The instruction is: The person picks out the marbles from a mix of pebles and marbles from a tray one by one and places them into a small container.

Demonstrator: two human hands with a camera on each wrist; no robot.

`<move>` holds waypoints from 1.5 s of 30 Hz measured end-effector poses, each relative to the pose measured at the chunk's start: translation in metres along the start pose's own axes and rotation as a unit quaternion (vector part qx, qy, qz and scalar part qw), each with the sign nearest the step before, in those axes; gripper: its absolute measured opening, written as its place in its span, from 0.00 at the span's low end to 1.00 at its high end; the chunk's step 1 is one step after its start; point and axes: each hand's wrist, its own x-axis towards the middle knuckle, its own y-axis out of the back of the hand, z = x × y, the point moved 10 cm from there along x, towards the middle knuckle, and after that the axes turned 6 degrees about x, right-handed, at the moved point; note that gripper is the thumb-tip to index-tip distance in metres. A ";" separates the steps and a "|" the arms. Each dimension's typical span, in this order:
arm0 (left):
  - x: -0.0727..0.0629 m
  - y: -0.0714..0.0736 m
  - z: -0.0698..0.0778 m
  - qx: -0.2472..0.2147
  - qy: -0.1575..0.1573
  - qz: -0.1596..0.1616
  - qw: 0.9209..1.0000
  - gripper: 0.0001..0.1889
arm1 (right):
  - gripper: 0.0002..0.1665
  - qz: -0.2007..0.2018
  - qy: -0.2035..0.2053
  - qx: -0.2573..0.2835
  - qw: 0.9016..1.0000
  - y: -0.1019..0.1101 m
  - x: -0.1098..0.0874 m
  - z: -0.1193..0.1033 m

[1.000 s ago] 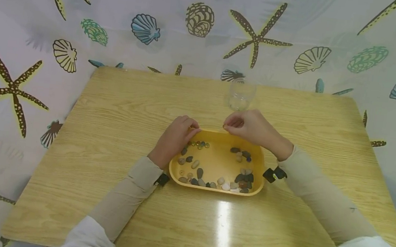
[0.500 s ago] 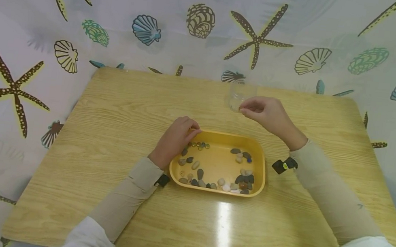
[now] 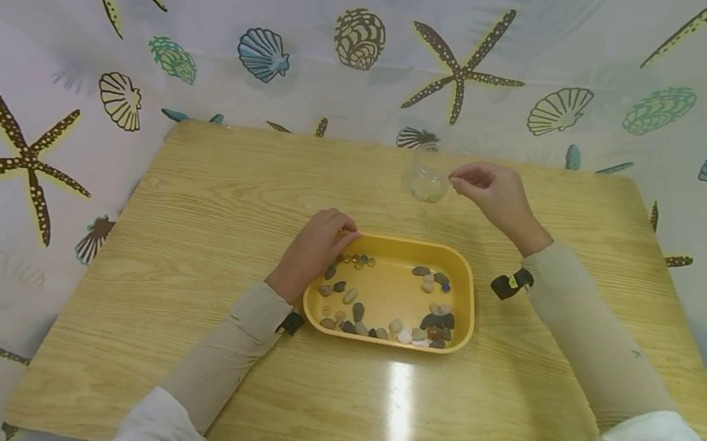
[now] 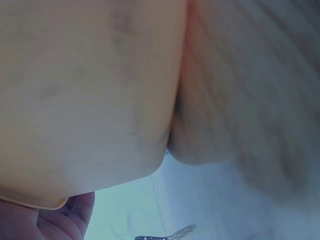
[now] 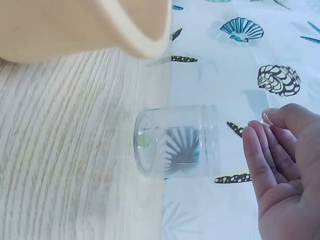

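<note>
At the upper left corner of the yellow plastic basin [image 3: 390, 291], my left hand [image 3: 308, 252] holds the rim, with the thumb at the edge; in the left wrist view part of that hand [image 4: 60, 220] shows beside the basin wall [image 4: 90, 125]. My right hand [image 3: 500, 197] is raised just right of the clear jar [image 3: 428, 184]. Between thumb and fingertips it pinches a small clear glass marble [image 5: 266, 119] with an orange tint. Through the jar wall [image 5: 175, 142] in the right wrist view, a greenish marble [image 5: 143, 140] shows at the bottom.
Inside the basin lie several grey and pale pebbles [image 3: 358, 313], a row of glass marbles [image 3: 355, 259] by the left hand and a blue marble [image 3: 446, 288] at the right. A shell-print cloth [image 3: 276, 95] hangs behind the wooden table [image 3: 226, 184].
My right hand has moved from above the basin's far rim, up and right to beside the jar, still pinching the marble. The left hand has stayed at the basin's corner.
</note>
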 end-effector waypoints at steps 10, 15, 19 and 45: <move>-0.001 0.001 0.001 0.000 -0.003 0.006 1.000 0.10 | 0.15 0.042 -0.004 -0.016 0.999 0.005 0.012 0.014; -0.001 -0.001 0.000 0.000 -0.001 0.003 1.000 0.10 | 0.14 0.056 -0.007 -0.024 0.998 0.005 0.018 0.020; -0.001 -0.001 0.000 -0.001 0.000 0.001 1.000 0.11 | 0.15 0.064 -0.002 -0.033 0.997 0.004 0.023 0.026; 0.000 -0.003 -0.004 -0.003 0.005 0.000 1.000 0.11 | 0.12 0.075 0.032 -0.072 0.994 -0.004 0.033 0.025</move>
